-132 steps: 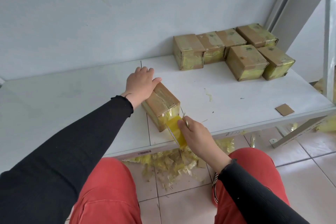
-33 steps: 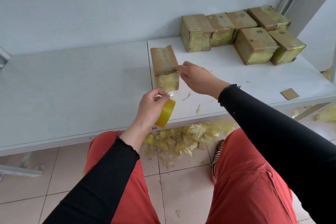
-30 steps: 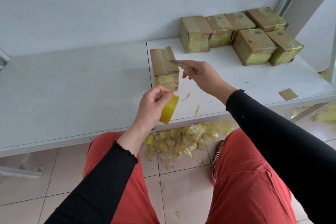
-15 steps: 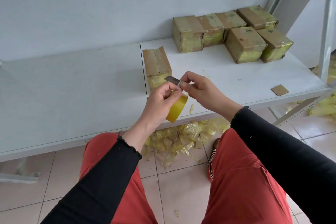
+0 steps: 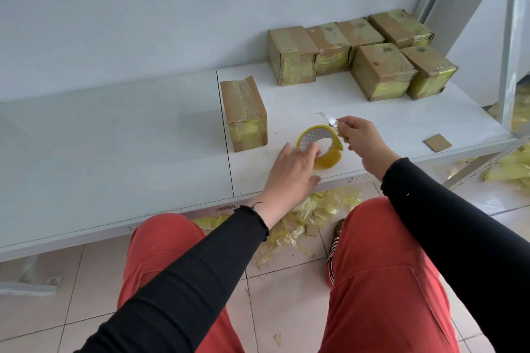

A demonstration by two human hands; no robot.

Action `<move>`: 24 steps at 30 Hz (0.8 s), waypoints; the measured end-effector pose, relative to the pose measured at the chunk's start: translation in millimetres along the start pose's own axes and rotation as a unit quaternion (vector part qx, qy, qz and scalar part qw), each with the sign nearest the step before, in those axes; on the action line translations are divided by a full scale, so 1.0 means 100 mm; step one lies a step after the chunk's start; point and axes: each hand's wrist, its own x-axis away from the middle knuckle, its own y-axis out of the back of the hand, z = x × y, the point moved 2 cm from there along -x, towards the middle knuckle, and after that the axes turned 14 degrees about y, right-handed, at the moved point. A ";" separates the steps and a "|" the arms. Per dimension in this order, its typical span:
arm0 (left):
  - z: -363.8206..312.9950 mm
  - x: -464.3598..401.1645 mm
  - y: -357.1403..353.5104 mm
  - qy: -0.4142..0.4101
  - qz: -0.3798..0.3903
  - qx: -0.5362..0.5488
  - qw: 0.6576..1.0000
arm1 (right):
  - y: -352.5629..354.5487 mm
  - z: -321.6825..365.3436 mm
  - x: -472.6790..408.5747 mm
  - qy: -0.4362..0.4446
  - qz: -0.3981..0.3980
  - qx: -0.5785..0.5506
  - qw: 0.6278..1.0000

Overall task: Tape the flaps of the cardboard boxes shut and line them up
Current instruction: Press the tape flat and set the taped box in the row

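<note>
Tape roll [image 5: 321, 149] lies on the white tabletop [image 5: 315, 94] near its front edge; left hand [image 5: 292, 172] touches it, fingers relaxed. Right hand [image 5: 361, 140] pinches a small blade [image 5: 329, 120]. One taped box [image 5: 243, 114] stands apart (six others [image 5: 350, 54] grouped at rear right). Tape scraps [image 5: 304, 215] litter the floor.

No legible text (barcode sticker [image 5: 225, 208] on shelf edge [image 5: 172, 219])
</note>
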 end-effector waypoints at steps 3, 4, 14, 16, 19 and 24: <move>0.04 0.05 -0.09 -0.026 0.080 0.024 0.996 | 0.21 -0.20 -0.11 -0.030 -0.006 0.077 0.997; 0.05 0.06 -0.06 -0.037 0.088 0.032 0.995 | 0.26 -0.26 -0.14 -0.035 0.002 0.104 0.994; 0.86 -0.04 0.98 0.071 -0.220 0.163 0.959 | -0.06 0.35 -0.17 0.204 -0.063 0.358 0.909; 1.07 -0.16 1.14 0.132 -0.245 0.200 0.940 | -0.43 0.57 -0.14 0.274 -0.025 0.287 0.918; 1.27 -0.35 1.24 0.176 -0.170 0.189 0.951 | -0.93 0.77 -0.12 0.319 0.054 0.238 0.916; 1.37 -0.49 1.13 0.146 -0.042 0.102 0.983 | -1.34 0.80 -0.17 0.327 0.127 0.249 0.903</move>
